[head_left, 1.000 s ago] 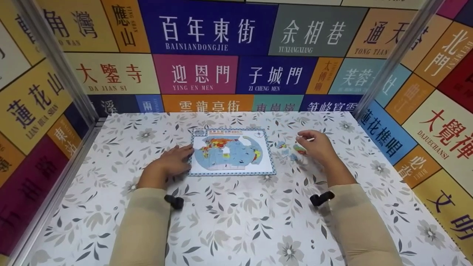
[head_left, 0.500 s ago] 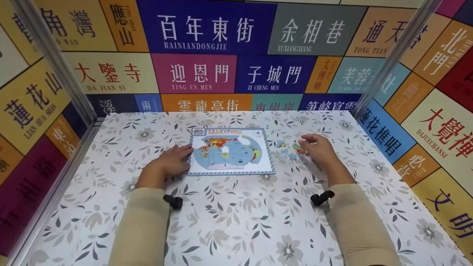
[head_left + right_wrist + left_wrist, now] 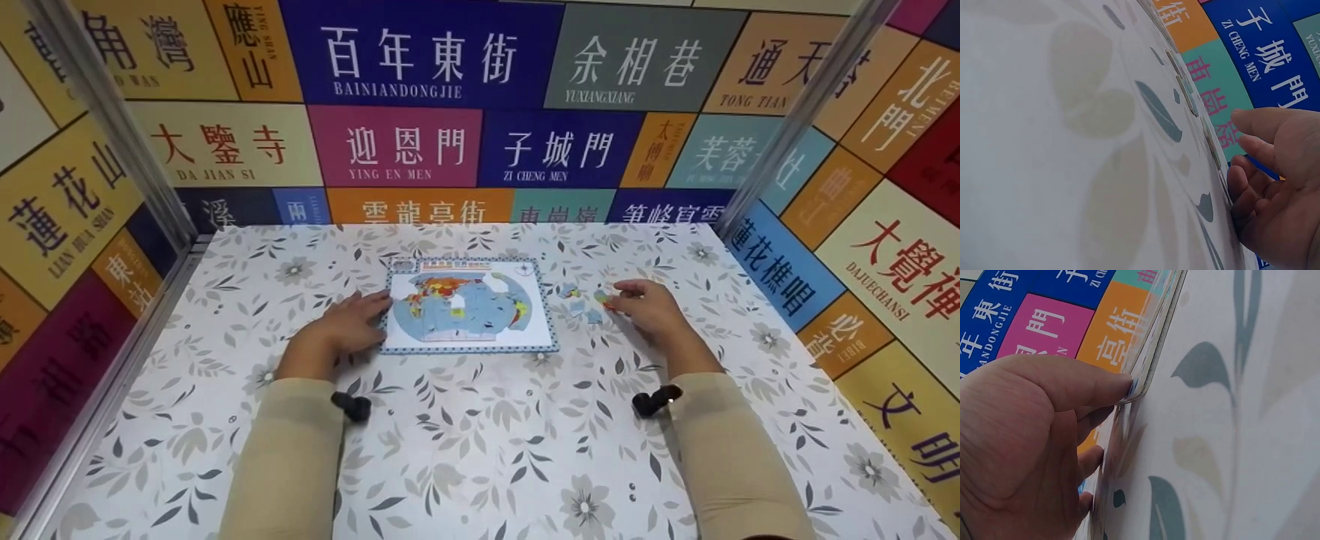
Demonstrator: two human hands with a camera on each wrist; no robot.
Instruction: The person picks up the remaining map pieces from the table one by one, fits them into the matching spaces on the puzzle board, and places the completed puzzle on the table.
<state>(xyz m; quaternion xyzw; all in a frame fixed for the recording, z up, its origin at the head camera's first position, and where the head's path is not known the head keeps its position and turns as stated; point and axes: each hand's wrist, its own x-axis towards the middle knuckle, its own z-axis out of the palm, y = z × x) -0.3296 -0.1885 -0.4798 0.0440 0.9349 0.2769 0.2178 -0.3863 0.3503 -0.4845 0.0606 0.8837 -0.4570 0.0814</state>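
A flat world-map jigsaw puzzle (image 3: pixel 484 311) lies face up on a white board with a blue dotted border; a white gap shows near the map's middle. My left hand (image 3: pixel 346 326) rests at its left edge. In the left wrist view the thumb of that hand (image 3: pixel 1010 433) touches the board's corner (image 3: pixel 1143 385), and the other fingers rest beside it. Right of the board several loose puzzle pieces (image 3: pixel 577 308) lie on the table. My right hand (image 3: pixel 651 311) is over a green-and-red piece (image 3: pixel 603 298); the right wrist view shows loosely bent fingers (image 3: pixel 1258 180) holding nothing visible.
The table (image 3: pixel 480 450) has a white cover with grey leaves and flowers. Colourful panels with Chinese lettering (image 3: pixel 409 146) stand behind and on both sides, joined by metal posts (image 3: pixel 787 112). A small black device (image 3: pixel 352 406) sits at each wrist.
My right hand has come down and slightly toward me beside the green-and-red piece. The left hand stays at the board's edge.
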